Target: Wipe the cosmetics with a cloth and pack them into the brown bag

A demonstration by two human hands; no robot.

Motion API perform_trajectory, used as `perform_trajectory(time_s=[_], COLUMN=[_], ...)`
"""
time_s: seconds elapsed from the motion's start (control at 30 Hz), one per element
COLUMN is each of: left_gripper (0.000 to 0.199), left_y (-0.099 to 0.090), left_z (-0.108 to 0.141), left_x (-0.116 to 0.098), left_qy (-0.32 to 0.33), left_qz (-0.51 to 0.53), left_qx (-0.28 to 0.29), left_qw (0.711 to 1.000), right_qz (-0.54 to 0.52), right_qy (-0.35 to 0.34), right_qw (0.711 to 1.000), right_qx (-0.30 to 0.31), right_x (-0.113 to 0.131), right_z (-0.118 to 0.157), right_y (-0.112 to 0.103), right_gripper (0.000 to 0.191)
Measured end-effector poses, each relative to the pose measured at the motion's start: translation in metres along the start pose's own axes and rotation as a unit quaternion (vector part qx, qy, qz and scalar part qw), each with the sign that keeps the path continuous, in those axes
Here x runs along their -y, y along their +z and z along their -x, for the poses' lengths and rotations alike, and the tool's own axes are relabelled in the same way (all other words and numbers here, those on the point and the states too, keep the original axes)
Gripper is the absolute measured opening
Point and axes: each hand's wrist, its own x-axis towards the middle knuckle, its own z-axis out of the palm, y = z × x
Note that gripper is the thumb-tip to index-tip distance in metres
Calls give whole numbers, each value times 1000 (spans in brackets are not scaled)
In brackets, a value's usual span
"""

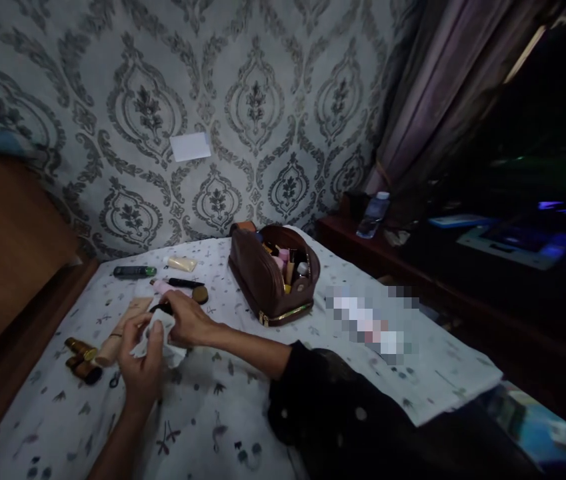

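My left hand is closed around a crumpled white tissue. My right hand reaches in from the right and meets the tissue. Its fingers are bent around a small dark item, mostly hidden between the hands, so its kind cannot be told. Just beyond the fingers lies a pink tube, beside a slim black tube and a small round brownish container. Left of the hands lies a long beige tube.
An unzipped brown cosmetic bag full of small cosmetics stands behind. Two gold-brown bottles lie far left, a dark tube and a cream tube near the wall. A water bottle stands on a ledge right.
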Motion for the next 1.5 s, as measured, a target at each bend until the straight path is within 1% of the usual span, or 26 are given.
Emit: perform_trajectory(time_s=[0.07,0.13,0.2,0.27,0.33,0.37,0.43,0.5,0.57,0.6,0.63,0.7,0.77,0.87,1.03,1.1,1.2,1.3,1.37,1.5], left_gripper=[17,20,21,21,20,20,19,18,20,21,21,21,20,21,21,24,28,26,25,29], left_y=[0,1,3,6,8,9,10,11,11,12,12,13,14,15,12,10,6,4,4,4], left_z=[-3,-4,-3,-1,3,5,8,12,15,16,17,17,17,16,16,16,16,19,22,29], left_x=[4,7,10,12,12,12,11,10,9,9,9,11,13,15,17,17,15,13,13,12], left_qy=[-4,-22,-40,-60,-64,-52,3,83,151,171,180,171,145,110,12,-8,-20,-17,-8,9], left_qz=[-3,-9,-9,-12,-17,-20,-30,-50,-83,-100,-114,-124,-121,-124,-197,-216,-232,-246,-251,-251], left_qx=[-29,-24,6,57,121,157,238,327,400,421,431,425,411,405,387,380,379,379,379,376], left_qw=[1000,999,999,996,990,986,971,940,900,885,877,880,892,899,901,899,895,892,891,892], right_qz=[-41,-57,-54,-60,-73,-77,-74,-64,-58,-58,-57,-51,-47,-42,-34,-38,-54,-80,-99,-115], right_qy=[-15,-36,-22,-10,0,5,11,12,14,15,18,25,31,35,36,34,48,90,109,114], right_qw=[999,997,998,998,997,997,997,998,998,998,998,998,998,998,999,999,997,993,989,986], right_qx=[5,24,21,15,6,1,-3,0,4,6,7,1,-4,-9,5,2,-8,-11,-11,-40], right_x=[-7,-16,-28,-40,-49,-52,-56,-58,-57,-56,-56,-54,-53,-52,-50,-48,-45,-41,-38,-37], right_z=[29,58,81,95,102,103,102,101,100,99,99,99,98,98,96,96,98,100,101,102], right_y=[-9,-13,-12,-6,1,4,7,7,6,5,5,5,5,4,1,0,-1,-5,-7,-9], right_gripper=[50,47,47,56,67,72,74,63,47,42,39,37,39,41,35,32,34,38,35,34])
